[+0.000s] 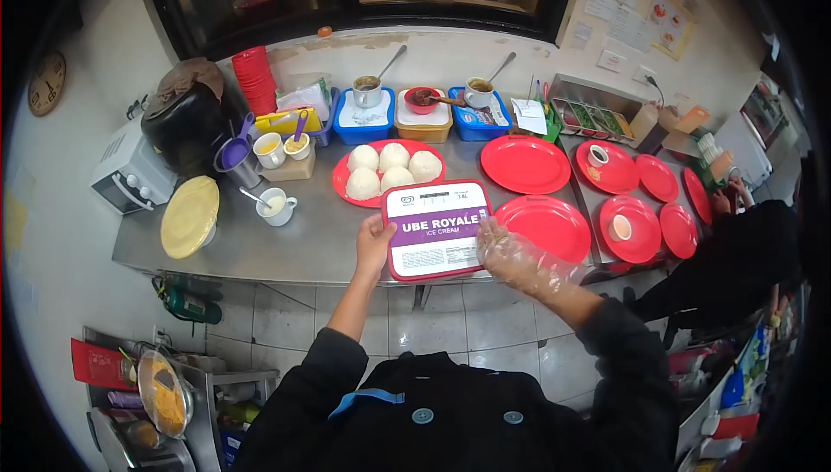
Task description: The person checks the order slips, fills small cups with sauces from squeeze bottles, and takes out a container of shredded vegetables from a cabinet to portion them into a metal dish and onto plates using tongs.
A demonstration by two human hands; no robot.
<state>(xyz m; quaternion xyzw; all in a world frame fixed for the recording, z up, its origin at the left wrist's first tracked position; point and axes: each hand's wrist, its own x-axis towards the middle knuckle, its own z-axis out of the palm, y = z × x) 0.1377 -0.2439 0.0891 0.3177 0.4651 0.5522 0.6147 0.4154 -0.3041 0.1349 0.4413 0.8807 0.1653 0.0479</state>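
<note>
My left hand (374,245) grips the left edge of a rectangular ice cream tub (437,251) with a red rim and a white and purple lid label reading "Ube Royale". On its right edge is my right hand (512,257), in a clear plastic glove, with its fingers closed there. The tub is held at the counter's front edge, label facing up; its sides are mostly hidden. Just behind it, a red oval plate (344,196) carries several white rice mounds (396,155). Right of the tub lie two bare red plates (525,165), one partly behind my gloved hand.
Blue and yellow tubs (363,133) with pots and a bowl on top line the wall. On the left are a white cup (277,207), a yellow-covered bowl (190,219) and a microwave (130,169). Several red plates (629,251) and another person (731,269) are at right.
</note>
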